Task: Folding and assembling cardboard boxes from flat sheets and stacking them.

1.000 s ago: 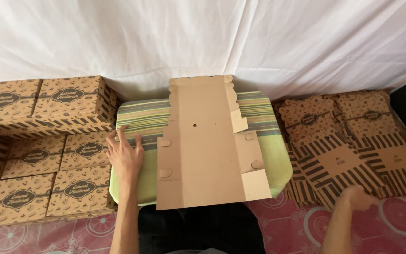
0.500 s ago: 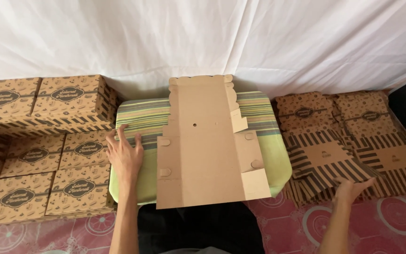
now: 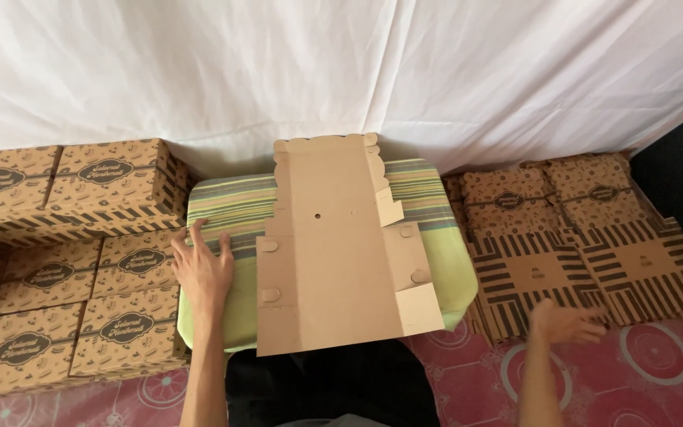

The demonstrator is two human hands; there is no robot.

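Observation:
A flat, unfolded brown cardboard box blank (image 3: 341, 245) lies plain side up on a green striped cushion (image 3: 223, 207). My left hand (image 3: 203, 269) rests flat on the cushion with its fingers spread, just left of the blank and not gripping it. My right hand (image 3: 564, 323) hovers open, slightly blurred, at the near edge of a pile of flat printed blanks (image 3: 531, 273) on the right. It holds nothing.
Folded brown printed boxes (image 3: 81, 261) are stacked in rows on the left. More flat printed blanks (image 3: 642, 265) lie at the far right. A white cloth (image 3: 341, 71) hangs behind. The floor is a red patterned mat (image 3: 634, 379).
My right hand has moved up and left from the mat towards the pile of flat blanks. My left hand and the blank on the cushion have stayed put.

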